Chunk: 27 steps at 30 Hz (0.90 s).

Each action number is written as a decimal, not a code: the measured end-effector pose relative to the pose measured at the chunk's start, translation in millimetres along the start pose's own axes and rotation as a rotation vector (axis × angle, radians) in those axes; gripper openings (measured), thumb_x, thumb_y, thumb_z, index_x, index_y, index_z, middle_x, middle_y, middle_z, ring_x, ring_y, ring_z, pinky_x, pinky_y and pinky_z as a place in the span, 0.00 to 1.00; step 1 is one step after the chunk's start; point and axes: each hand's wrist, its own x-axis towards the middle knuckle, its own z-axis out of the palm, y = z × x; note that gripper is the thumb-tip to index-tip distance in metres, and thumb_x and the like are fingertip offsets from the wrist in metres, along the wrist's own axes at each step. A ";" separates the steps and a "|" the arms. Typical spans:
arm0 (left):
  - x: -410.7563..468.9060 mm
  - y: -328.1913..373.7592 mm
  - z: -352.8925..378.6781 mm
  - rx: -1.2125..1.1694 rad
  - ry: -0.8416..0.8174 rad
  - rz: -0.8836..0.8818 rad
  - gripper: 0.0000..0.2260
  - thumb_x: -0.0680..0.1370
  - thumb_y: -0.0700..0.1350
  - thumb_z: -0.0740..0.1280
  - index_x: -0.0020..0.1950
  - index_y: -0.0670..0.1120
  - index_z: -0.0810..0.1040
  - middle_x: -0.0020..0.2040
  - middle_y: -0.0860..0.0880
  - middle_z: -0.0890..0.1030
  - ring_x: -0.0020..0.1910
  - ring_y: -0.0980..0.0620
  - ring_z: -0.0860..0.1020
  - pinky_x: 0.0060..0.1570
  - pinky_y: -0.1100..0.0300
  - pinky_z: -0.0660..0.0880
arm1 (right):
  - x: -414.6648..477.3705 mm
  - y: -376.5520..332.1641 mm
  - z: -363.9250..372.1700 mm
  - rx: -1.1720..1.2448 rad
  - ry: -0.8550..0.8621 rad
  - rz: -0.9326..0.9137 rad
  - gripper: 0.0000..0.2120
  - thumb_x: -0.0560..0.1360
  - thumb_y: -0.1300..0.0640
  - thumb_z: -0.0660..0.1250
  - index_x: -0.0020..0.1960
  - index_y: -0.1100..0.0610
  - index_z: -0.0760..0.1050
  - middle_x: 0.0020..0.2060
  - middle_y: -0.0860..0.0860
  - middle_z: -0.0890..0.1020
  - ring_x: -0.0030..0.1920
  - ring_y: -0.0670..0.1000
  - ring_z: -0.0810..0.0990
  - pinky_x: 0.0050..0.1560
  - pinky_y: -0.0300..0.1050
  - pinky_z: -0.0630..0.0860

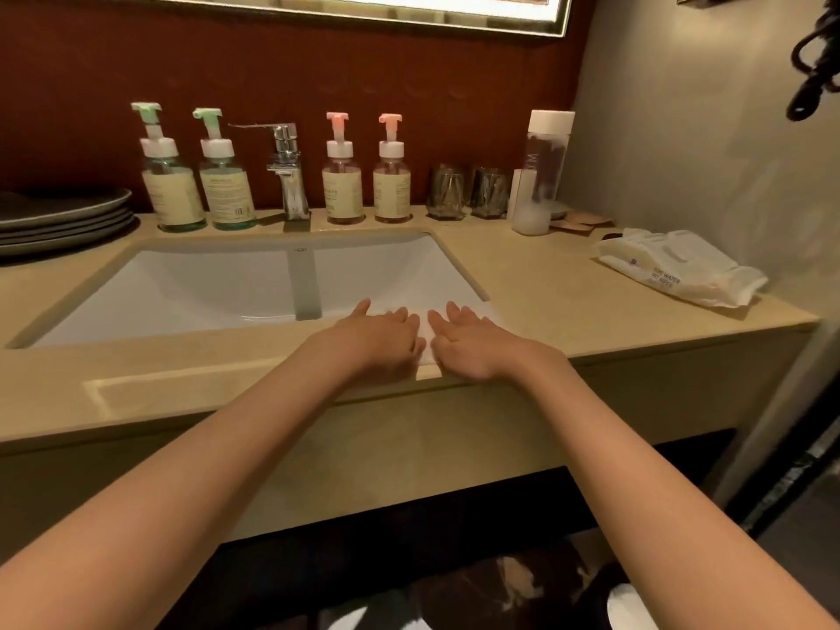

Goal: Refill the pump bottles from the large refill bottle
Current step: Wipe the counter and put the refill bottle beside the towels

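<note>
A: Starting at the left, what worries you?

B: The stack of grey ceramic plates (63,216) sits just beside the two clear pump bottles with green heads (172,184). An elbow swinging there could knock a bottle against a plate. The pump heads are on, so nothing can be poured in yet.

A: And the middle?

B: The chrome tap (287,175) stands between those and the two clear pump bottles with pink heads (344,184), all behind the white sink basin (204,288). I expect narrow necks, so a fast pour would spill onto the beige stone counter (545,284).

A: The hands?

B: The left hand (377,338) and right hand (472,343) lie flat, fingers loose, on a white folded cloth (425,352) at the counter's front edge. They grasp nothing (the cloth is handy for drips, I'd guess).

A: Further right?

B: Two faceted glass tumblers (447,193) stand just beside the tall clear refill bottle with the white cap (541,175). It is at the back right, capped and untouched. A careless reach for it could tip a tumbler. It also looks low on liquid and may not fill all four.

A: And the white wipes packet (682,266)?

B: Well apart, so harmless.
</note>
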 end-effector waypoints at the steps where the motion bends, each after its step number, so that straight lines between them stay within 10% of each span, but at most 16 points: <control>1: -2.2 -1.4 0.6 0.020 -0.014 -0.011 0.23 0.83 0.49 0.43 0.77 0.43 0.47 0.77 0.44 0.49 0.76 0.49 0.50 0.73 0.48 0.39 | 0.3 -4.1 1.8 0.001 0.001 -0.007 0.25 0.82 0.54 0.42 0.77 0.54 0.41 0.76 0.56 0.41 0.76 0.55 0.40 0.73 0.49 0.41; 27: -89.1 -67.6 22.5 -0.123 -0.081 -0.302 0.25 0.81 0.47 0.53 0.77 0.44 0.51 0.77 0.45 0.55 0.76 0.50 0.51 0.72 0.49 0.41 | 13.8 -125.0 29.7 -0.048 -0.038 -0.282 0.25 0.82 0.50 0.40 0.77 0.52 0.40 0.75 0.59 0.41 0.75 0.57 0.40 0.73 0.52 0.40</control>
